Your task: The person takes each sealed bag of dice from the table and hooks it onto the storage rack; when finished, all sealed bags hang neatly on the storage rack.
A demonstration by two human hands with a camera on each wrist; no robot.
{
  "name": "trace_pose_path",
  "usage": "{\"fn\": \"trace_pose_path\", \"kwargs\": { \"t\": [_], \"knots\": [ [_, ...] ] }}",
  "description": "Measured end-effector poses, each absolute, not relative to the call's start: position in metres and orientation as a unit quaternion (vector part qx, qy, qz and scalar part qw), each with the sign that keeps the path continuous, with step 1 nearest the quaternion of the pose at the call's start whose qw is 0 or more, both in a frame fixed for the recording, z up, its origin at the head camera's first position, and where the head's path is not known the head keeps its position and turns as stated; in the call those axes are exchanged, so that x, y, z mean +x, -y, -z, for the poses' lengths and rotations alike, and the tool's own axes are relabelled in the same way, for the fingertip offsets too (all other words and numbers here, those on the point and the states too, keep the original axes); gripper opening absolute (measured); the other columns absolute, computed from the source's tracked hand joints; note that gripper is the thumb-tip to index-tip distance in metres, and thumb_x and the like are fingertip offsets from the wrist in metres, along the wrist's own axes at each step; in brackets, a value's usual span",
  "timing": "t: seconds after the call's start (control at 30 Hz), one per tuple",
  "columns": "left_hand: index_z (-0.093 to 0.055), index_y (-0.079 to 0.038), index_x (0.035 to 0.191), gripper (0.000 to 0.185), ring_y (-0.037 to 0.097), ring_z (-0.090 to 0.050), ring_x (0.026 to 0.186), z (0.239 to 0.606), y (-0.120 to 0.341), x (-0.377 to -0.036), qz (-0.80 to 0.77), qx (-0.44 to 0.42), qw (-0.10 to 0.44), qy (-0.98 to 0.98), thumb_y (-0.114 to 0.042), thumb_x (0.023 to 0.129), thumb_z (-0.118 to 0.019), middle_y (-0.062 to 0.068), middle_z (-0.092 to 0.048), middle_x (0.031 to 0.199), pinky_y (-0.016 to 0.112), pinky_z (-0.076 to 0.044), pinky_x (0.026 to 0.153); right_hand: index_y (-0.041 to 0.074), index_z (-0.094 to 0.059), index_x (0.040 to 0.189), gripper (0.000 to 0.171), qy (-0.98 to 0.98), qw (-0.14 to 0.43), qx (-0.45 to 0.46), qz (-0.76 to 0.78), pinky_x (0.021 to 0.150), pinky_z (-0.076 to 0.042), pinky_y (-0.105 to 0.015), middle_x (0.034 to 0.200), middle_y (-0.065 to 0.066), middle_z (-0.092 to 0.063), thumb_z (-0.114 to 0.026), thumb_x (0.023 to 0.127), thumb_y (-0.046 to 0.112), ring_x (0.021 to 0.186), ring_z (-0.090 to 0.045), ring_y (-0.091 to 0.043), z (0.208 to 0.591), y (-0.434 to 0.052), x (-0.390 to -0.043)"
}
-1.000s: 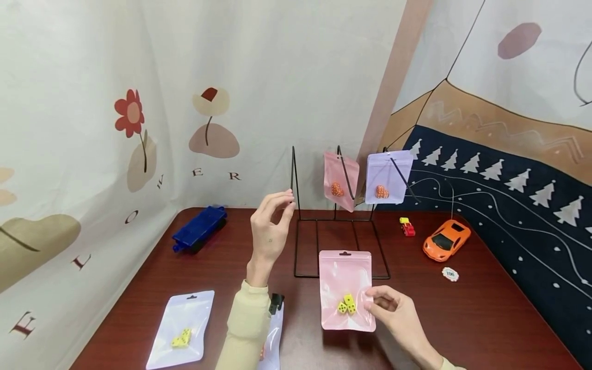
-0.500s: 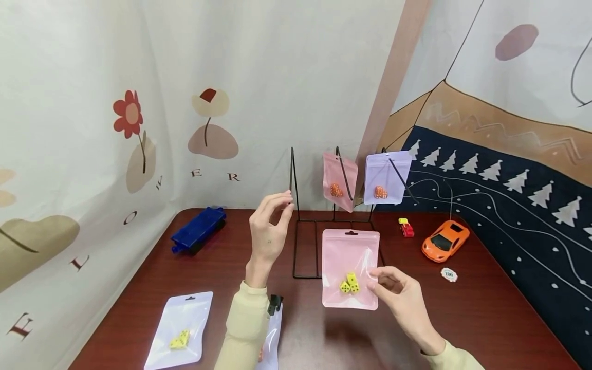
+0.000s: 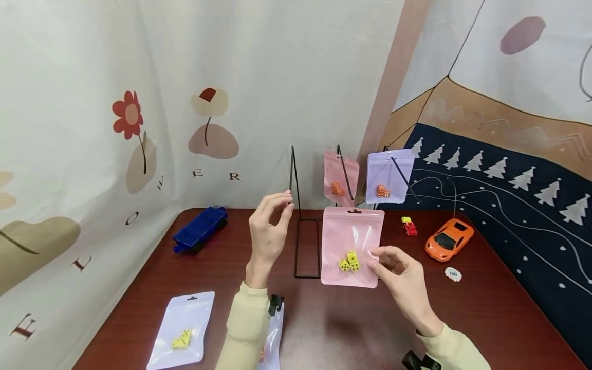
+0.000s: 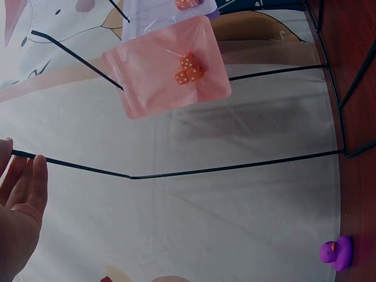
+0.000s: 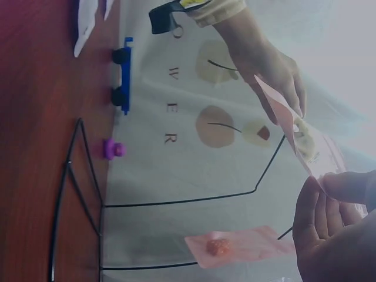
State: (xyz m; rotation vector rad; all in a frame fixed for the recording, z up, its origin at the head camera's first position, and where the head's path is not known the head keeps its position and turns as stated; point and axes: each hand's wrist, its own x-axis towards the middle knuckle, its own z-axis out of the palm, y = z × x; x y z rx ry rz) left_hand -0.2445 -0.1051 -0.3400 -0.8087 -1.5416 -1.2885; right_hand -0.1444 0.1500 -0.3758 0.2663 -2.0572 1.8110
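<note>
Hands both raised over dark red table (image 3: 485, 318), seen from head cam: right hand (image 3: 400, 277) pinches lower right edge of pink pouch (image 3: 352, 241) btwn thumb & fingers, pouch held upright off the table, just in front of black wire rack (image 3: 296, 205), w/ three yellow dice (image 3: 349, 262) sitting low inside it. Left hand (image 3: 269, 231) is up at left-most prong of rack, thumb & forefinger loosely curved w/ tips close together right at prong tip; left wrist cam shows the fingers (image 4: 26, 182) straight-ish beside the wire end, touching or nearly so, can't tell if they actually grip it. On rack, further back: hanging pink pouch (image 3: 340, 177) w/ orange dice on middle prong, lilac pouch (image 3: 390, 176) w/ orange dice on right prong, the two just beside each other. Near left on table lies white pouch (image 3: 182, 329) w/ yellow dice, flat; another clear pouch (image 3: 273, 339) mostly hidden under left sleeve, contents not readable. Far left: blue toy vehicle (image 3: 200, 228) by the flower-print backdrop. Right of rack: small red & yellow toy car (image 3: 408, 226), then orange sports car (image 3: 449, 239), w/ white poker chip (image 3: 453, 274) nearer, all well apart from the hands. Right wrist cam shows a purple toy duck (image 5: 111, 148) on table near rack base
</note>
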Motion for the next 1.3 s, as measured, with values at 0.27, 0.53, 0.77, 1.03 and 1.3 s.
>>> {"fn": "trace_pose_path", "kwargs": {
  "t": [0.27,0.53,0.77,1.03,1.3],
  "knots": [
    [-0.068,0.001,0.097,0.016,0.027,-0.063,0.103,0.340,0.105,-0.244,0.522,-0.329,0.470,0.632,0.010,0.084,-0.066,0.017,-0.065,0.103,0.032,-0.053,0.082,-0.004,-0.065,0.104,0.023,0.732,0.194,0.076,-0.649,0.066,-0.054,-0.020,0.088,-0.001,-0.068,-0.072,0.083,0.001,0.074,-0.060,-0.014,0.371,-0.148,-0.154],
    [-0.068,0.001,0.098,0.018,0.027,-0.063,0.102,0.340,0.106,-0.244,0.521,-0.328,0.469,0.633,0.011,0.083,-0.066,0.017,-0.064,0.103,0.030,-0.053,0.082,-0.003,-0.065,0.107,0.025,0.745,0.184,0.061,-0.638,0.071,-0.054,-0.020,0.092,0.002,-0.067,-0.071,0.085,0.007,0.076,-0.058,-0.014,0.369,-0.150,-0.163],
    [-0.066,0.007,0.094,0.019,0.035,-0.063,0.097,0.335,0.105,-0.240,0.516,-0.332,0.478,0.629,0.018,0.079,-0.066,0.023,-0.063,0.099,0.028,-0.053,0.081,-0.005,-0.064,0.109,0.026,0.742,0.175,0.059,-0.644,0.070,-0.053,-0.019,0.090,-0.003,-0.066,-0.070,0.086,0.006,0.077,-0.058,-0.015,0.364,-0.148,-0.167],
    [-0.064,0.012,0.090,0.019,0.042,-0.063,0.092,0.316,0.101,-0.220,0.518,-0.331,0.479,0.627,0.023,0.076,-0.064,0.028,-0.062,0.095,0.032,-0.056,0.074,-0.006,-0.064,0.109,0.026,0.737,0.178,0.058,-0.650,0.067,-0.051,-0.017,0.088,0.001,-0.065,-0.071,0.085,0.004,0.076,-0.056,-0.013,0.360,-0.148,-0.175],
    [-0.065,0.009,0.092,0.018,0.038,-0.064,0.092,0.324,0.102,-0.227,0.520,-0.328,0.479,0.626,0.020,0.078,-0.065,0.024,-0.063,0.097,0.029,-0.055,0.073,-0.005,-0.064,0.110,0.027,0.740,0.166,0.057,-0.649,0.064,-0.049,-0.018,0.089,-0.004,-0.064,-0.070,0.086,0.005,0.075,-0.055,-0.013,0.358,-0.147,-0.183]
  ]
}}
